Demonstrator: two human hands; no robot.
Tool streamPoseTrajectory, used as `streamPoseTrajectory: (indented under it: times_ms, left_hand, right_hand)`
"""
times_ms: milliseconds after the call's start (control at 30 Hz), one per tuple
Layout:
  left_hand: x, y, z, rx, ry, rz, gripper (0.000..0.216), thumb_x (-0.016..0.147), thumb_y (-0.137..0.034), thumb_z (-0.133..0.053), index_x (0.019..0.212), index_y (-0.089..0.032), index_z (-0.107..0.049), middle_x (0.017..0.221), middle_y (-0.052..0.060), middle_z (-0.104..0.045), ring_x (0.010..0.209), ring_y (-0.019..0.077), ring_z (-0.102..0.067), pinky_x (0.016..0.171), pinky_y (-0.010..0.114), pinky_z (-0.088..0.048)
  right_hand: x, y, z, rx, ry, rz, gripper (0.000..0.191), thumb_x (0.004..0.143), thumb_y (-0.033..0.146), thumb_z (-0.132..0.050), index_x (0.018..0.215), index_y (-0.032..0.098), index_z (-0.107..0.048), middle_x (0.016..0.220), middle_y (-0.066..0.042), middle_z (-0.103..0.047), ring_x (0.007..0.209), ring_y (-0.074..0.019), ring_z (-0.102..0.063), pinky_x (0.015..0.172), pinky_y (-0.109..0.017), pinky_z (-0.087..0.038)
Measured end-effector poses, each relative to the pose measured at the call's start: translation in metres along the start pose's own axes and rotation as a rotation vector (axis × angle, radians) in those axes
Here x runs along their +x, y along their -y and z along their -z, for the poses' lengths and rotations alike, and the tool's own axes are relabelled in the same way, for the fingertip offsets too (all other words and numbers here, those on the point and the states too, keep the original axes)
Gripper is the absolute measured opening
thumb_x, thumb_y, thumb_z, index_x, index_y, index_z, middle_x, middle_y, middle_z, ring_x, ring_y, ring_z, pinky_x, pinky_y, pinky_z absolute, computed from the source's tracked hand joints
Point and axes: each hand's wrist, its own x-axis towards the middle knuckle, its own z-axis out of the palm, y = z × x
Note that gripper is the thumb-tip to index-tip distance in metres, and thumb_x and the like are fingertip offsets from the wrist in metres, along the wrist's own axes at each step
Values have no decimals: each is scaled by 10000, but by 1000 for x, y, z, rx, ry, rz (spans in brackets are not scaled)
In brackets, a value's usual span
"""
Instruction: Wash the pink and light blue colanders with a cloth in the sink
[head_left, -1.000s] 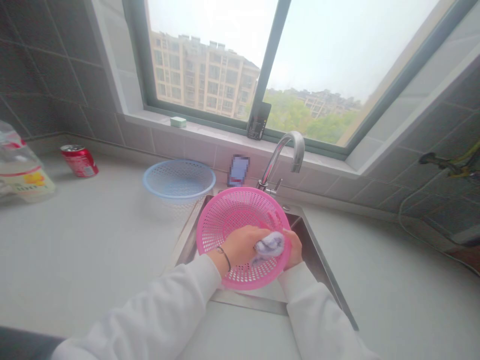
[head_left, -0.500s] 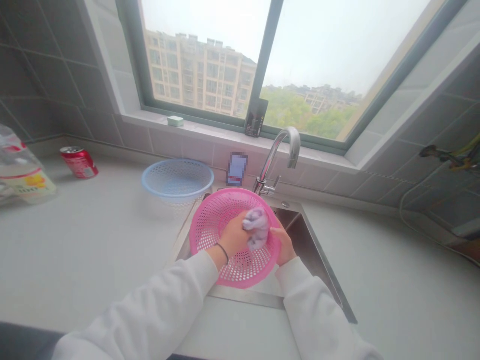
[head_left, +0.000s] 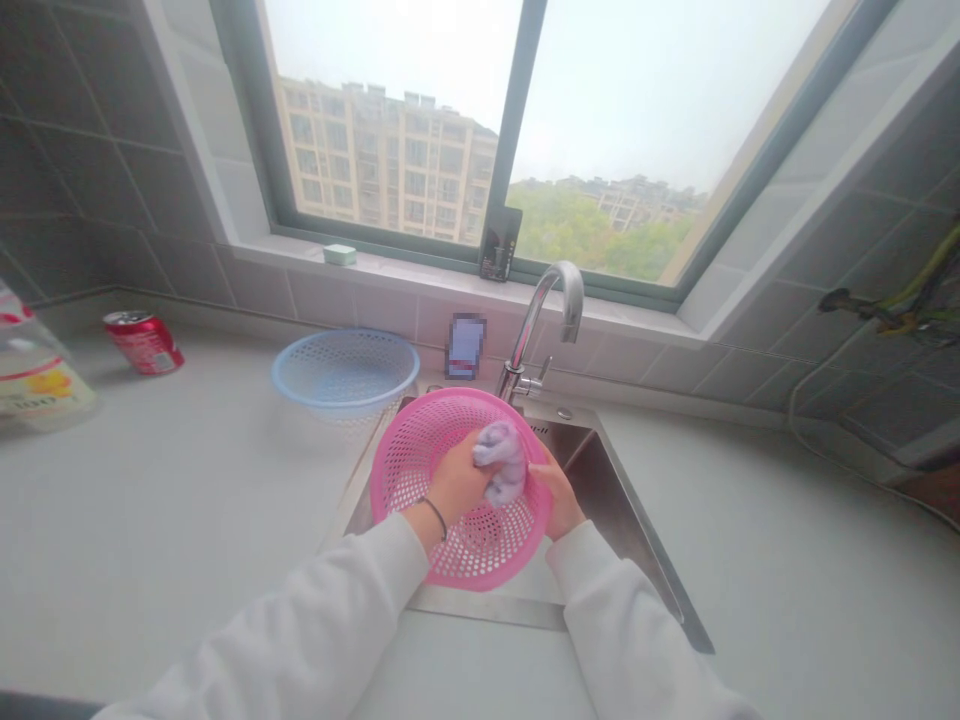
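Pink basket [head_left: 394, 470] held tilted over the sink [head_left: 611, 510], far rim just short of the faucet [head_left: 547, 310] base. Left hand [head_left: 456, 480] clamped on a bunched lilac cloth [head_left: 501, 462], pressing it against the basket's inner face, about mid-basket. Right hand [head_left: 559, 492] at the right rim, fingers curled toward the cloth; can't tell if it's gripping the plastic or only steadying it. Hands close together, cloth between them.

Risk: the right hand seems to carry most of the basket, so hard pressure from the left or slick plastic could tip it into the sink. Cloth could snag on the holes. Far rim could knock the faucet if the basket swings away. Blue basket [head_left: 345, 370], just left, is close enough to get bumped.

Vs earlier frame: cloth sits further left, nearer basket centre; left hand moved with it. Basket also shifted slightly left.
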Motion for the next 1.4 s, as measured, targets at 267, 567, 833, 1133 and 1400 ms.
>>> streamPoseTrajectory:
  times_ms: [267, 567, 833, 1133, 1400]
  left_hand:
    - [-8, -8, -1, 66, 142, -150, 333, 801, -142, -631, 1112, -241, -701, 1099, 36, -748, 1033, 235, -679, 967, 372, -512]
    - [-6, -4, -4, -52, 165, -176, 358, 820, -151, -624, 1173, -182, -677, 1160, 66, -736, 1062, 223, -674, 969, 352, -515]
    - [-2, -3, -3, -31, 9, -119, 404, 828, -167, -626, 1227, -213, -662, 1184, 62, -730, 1094, 249, -668, 986, 365, -509]
    - [-13, -19, 1, 268, 412, -428, 370, 832, -81, -579, 1131, -244, -725, 1065, 45, -756, 975, 223, -678, 910, 352, -511]
    - [4, -1, 2, -2, -211, -183, 400, 871, -150, -585, 1267, -201, -612, 1224, 95, -708, 1125, 251, -650, 1000, 386, -510]
  right_hand:
    - [-2, 4, 14, 26, -2, -40, 471, 719, 305, -696, 1180, 205, -691, 1110, -76, -762, 1079, -326, -702, 1002, -512, -524]
    - [-6, 3, 13, 64, -54, -2, 514, 715, 274, -694, 1226, 224, -665, 1155, -69, -751, 1111, -338, -686, 1023, -520, -508]
    - [-6, -2, 8, 53, -13, 36, 546, 713, 278, -706, 1255, 234, -648, 1211, -67, -729, 1139, -345, -671, 1039, -526, -495]
    - [-10, 9, 25, 65, -100, -3, 517, 715, 317, -686, 1224, 230, -658, 1191, -79, -736, 1137, -330, -675, 1012, -512, -517]
    - [-10, -6, -12, 36, -13, 112, 596, 690, 245, -728, 1278, 237, -636, 1209, -60, -726, 1147, -309, -667, 1026, -460, -511]
